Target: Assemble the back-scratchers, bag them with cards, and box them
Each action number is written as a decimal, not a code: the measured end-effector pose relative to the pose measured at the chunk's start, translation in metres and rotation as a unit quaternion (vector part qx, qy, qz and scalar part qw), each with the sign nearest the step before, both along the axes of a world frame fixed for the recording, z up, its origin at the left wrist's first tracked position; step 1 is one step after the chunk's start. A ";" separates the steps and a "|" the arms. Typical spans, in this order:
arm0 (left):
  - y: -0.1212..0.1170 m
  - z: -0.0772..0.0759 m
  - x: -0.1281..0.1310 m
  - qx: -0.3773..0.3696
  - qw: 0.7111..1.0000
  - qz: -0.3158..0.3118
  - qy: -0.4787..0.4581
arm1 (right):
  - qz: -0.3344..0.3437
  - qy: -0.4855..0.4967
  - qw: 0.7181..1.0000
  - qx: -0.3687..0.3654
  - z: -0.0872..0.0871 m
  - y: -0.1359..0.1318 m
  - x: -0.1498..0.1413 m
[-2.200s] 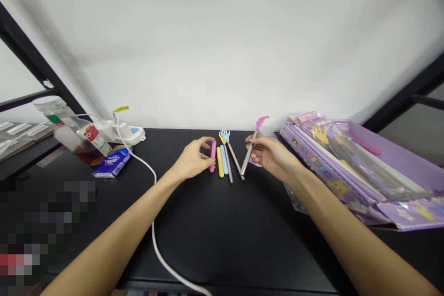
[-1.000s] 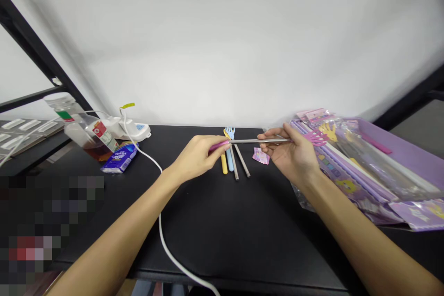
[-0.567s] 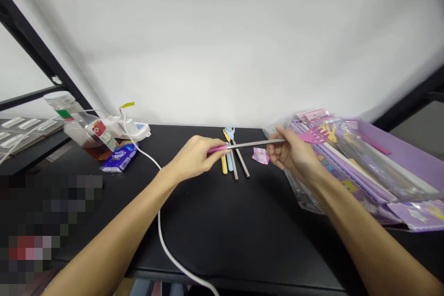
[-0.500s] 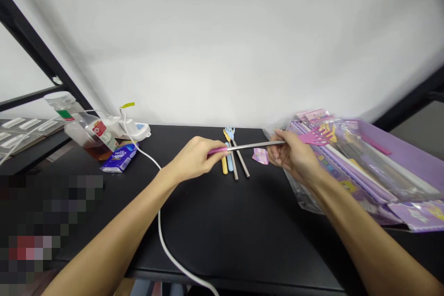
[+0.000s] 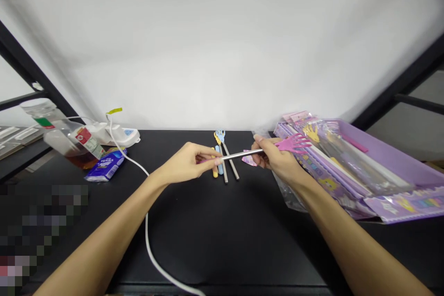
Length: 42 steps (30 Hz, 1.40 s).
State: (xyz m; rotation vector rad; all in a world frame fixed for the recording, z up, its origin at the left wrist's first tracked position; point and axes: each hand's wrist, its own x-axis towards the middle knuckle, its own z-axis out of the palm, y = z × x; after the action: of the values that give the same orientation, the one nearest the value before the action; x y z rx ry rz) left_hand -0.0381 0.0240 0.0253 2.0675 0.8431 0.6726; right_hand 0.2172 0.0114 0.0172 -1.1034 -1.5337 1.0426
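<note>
A pink back scratcher (image 5: 241, 154) with a metal rod spans my two hands, tilted slightly up to the right. My left hand (image 5: 187, 162) is closed around its pink handle end, where only a sliver of pink shows between the fingers. My right hand (image 5: 275, 155) grips the rod close to the pink claw head (image 5: 294, 143), which sticks out beyond it. Below and behind the rod, a yellow grip (image 5: 215, 173) and a blue grip (image 5: 221, 169) lie beside two metal rods (image 5: 233, 166) topped by a yellow and a blue claw head (image 5: 220, 136).
A purple display box (image 5: 391, 159) with bagged back scratchers stands at right, clear plastic (image 5: 289, 196) beside it. A pink card (image 5: 249, 158) lies near my right hand. At left are a bottle (image 5: 65, 138), a blue tissue pack (image 5: 107, 165), a power strip (image 5: 121, 136) and a white cable (image 5: 147, 236).
My left hand picked up the pink grip, and it met the rod's end as my right hand swung the rod level. Lately the view shifted and the claw head tilted up slightly.
</note>
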 end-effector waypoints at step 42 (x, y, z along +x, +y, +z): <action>0.009 -0.009 -0.013 0.340 0.932 0.101 0.077 | -0.038 -0.075 0.996 0.017 0.018 0.004 0.027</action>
State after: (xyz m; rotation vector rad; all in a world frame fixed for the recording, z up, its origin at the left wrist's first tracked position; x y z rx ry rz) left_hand -0.0514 0.0326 0.0166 2.7008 1.0206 1.0335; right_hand 0.2437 0.0150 0.0352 -1.2301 -1.6089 0.8954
